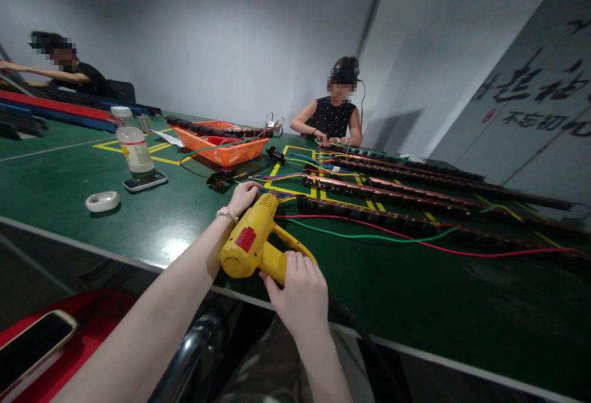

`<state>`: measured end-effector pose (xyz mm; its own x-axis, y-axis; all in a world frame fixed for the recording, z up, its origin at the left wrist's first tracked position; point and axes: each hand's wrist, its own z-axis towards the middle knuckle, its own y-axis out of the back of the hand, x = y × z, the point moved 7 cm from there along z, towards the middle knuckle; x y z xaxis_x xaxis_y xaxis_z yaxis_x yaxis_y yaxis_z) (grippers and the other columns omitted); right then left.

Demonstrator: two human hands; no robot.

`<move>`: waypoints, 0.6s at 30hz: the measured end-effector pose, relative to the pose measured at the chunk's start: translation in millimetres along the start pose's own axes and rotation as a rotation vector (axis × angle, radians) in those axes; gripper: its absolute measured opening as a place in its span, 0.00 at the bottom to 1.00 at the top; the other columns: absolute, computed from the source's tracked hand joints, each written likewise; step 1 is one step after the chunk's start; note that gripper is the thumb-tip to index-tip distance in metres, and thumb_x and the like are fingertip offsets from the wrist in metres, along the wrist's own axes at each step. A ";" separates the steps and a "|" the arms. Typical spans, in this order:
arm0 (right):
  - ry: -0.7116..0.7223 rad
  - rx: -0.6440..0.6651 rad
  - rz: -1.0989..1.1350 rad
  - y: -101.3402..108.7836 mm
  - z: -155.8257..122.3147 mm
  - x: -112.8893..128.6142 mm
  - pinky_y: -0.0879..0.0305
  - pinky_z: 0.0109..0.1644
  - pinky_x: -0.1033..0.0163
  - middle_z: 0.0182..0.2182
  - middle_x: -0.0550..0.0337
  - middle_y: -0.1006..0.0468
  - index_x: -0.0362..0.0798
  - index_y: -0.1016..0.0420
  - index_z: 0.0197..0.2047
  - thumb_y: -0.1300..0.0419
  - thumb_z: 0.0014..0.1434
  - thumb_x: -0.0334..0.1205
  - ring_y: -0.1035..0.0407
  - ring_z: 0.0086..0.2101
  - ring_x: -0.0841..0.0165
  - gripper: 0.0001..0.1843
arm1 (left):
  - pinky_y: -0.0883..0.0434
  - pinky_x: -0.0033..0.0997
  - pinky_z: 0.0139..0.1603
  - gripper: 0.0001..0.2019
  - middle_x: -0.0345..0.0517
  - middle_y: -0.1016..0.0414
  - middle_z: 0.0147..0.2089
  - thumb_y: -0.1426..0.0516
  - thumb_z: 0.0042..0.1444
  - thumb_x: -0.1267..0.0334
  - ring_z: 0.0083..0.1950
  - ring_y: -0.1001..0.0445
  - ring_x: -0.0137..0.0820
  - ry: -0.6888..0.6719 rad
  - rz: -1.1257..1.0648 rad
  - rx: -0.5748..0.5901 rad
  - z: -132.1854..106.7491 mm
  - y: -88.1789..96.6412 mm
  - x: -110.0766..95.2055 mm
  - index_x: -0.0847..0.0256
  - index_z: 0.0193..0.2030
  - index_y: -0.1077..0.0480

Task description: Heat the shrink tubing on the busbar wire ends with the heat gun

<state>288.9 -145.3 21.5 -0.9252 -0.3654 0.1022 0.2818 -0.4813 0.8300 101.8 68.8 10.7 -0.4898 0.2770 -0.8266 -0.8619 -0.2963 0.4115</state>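
My right hand [299,289] is wrapped round the handle of a yellow heat gun [252,240] with a red label, its nozzle pointing away over the green table [152,224]. My left hand [243,196] reaches past the gun's nozzle, fingers curled down among coloured wires [277,176]; what it grips is hidden. A bead bracelet sits on that wrist. Long black power strips [383,194] with copper bars lie just beyond, with red and green wires [392,235] trailing right.
An orange tray [221,144] holds black parts at the back. A plastic bottle [133,144] stands by a phone [144,181]; a tape roll [102,201] lies left. A person in a black top [335,117] works opposite, another person [69,71] sits far left. A second phone [32,347] rests on something red.
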 end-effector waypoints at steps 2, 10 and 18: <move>0.013 0.013 0.013 -2.9 2.4 4.8 0.40 0.39 0.56 0.32 0.55 0.31 0.45 0.35 0.38 0.40 0.55 0.50 0.36 0.35 0.60 0.17 | 0.32 0.28 0.35 0.12 0.45 0.23 0.33 0.47 0.49 0.65 0.33 0.28 0.31 -0.015 -0.008 0.026 -3.3 2.4 -4.3 0.65 0.34 0.24; 0.065 0.072 0.058 -6.8 13.5 6.1 0.39 0.40 0.56 0.33 0.56 0.29 0.45 0.33 0.39 0.39 0.55 0.54 0.34 0.36 0.61 0.20 | 0.28 0.36 0.43 0.14 0.44 0.26 0.41 0.44 0.59 0.57 0.40 0.27 0.31 -0.016 -0.032 0.049 -12.0 8.0 -8.6 0.68 0.43 0.30; 0.070 0.114 0.121 -6.6 22.1 -2.4 0.38 0.42 0.57 0.33 0.57 0.28 0.45 0.33 0.38 0.38 0.53 0.54 0.33 0.37 0.61 0.21 | 0.27 0.41 0.46 0.17 0.47 0.29 0.49 0.46 0.60 0.56 0.46 0.28 0.36 -0.033 0.002 0.044 -5.5 6.4 -2.4 0.65 0.50 0.33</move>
<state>283.6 -123.6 27.8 -0.8652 -0.4718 0.1701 0.3559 -0.3388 0.8709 98.1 61.3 13.2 -0.4950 0.3067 -0.8130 -0.8655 -0.2561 0.4304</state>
